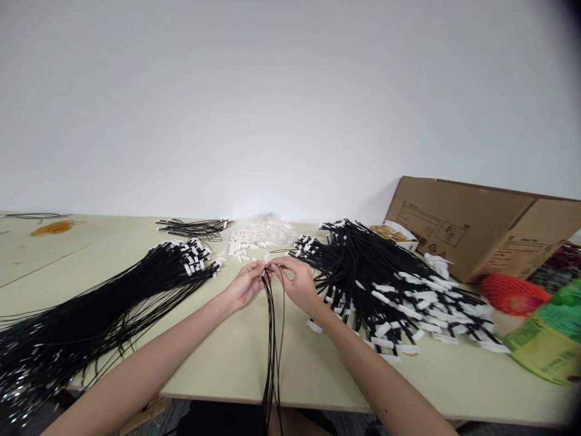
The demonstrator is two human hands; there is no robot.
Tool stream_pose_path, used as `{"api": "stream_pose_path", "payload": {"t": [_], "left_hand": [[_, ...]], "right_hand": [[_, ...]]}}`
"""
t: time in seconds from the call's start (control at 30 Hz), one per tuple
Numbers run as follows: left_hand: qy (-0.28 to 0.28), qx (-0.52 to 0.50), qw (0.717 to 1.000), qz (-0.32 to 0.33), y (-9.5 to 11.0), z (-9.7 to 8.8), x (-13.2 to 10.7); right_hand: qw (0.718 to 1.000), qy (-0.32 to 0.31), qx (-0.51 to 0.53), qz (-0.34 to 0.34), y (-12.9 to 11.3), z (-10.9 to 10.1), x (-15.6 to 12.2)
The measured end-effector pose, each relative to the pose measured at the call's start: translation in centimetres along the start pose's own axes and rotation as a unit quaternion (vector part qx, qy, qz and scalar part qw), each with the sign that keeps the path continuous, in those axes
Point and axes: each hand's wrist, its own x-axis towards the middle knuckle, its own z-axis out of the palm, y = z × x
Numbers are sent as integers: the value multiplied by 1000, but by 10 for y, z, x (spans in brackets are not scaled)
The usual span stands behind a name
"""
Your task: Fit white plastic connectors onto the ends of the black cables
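Observation:
Several thin black cables (271,339) hang from between my hands, over the table's front edge and down toward my lap. My left hand (247,286) is closed around their upper ends. Close against it, my right hand (297,283) pinches a cable end between thumb and fingers. A small white piece (266,258) shows at the fingertips; whether it is fixed to a cable I cannot tell. Just beyond my hands, small white connector housings (245,245) lie loose in front of a clear plastic bag (272,230) holding more of them.
A thick bundle of black cables (131,297) with white ends lies left. On the right is a big pile of white-tipped cables (363,272). Behind it stand a cardboard box (463,224) and a small white box (397,235). A red net (512,295) and a green-yellow bag (551,339) are far right.

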Motion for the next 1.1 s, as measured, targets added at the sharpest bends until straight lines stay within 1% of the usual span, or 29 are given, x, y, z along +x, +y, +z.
{"api": "stream_pose_path", "payload": {"t": [0.1, 0.2, 0.33, 0.43, 0.57, 0.73, 0.83, 0.93, 1.0, 1.1], "left_hand": [[15, -9, 1000, 3, 2, 1, 1], [26, -17, 999, 6, 4, 2, 2], [36, -14, 999, 4, 4, 4, 0], [45, -9, 999, -2, 4, 4, -1], [52, 1, 999, -4, 3, 2, 0], [49, 19, 999, -7, -1, -3, 2], [51, 24, 998, -9, -1, -4, 3], [50, 33, 998, -11, -1, -3, 2], [52, 39, 998, -14, -1, -2, 1], [53, 45, 997, -17, -1, -1, 0]], "right_hand": [[989, 32, 112, 86, 0, 1, 1], [963, 64, 212, 151, 0, 1, 3], [923, 119, 304, 206, -3, -4, 8], [896, 177, 342, 223, -5, -11, 13], [868, 250, 362, 230, -1, -25, 20], [839, 340, 348, 243, 12, -44, 25], [831, 377, 329, 242, 20, -53, 25], [825, 403, 312, 244, 25, -58, 25], [826, 409, 303, 240, 26, -58, 25], [836, 408, 286, 229, 24, -57, 25]]}}
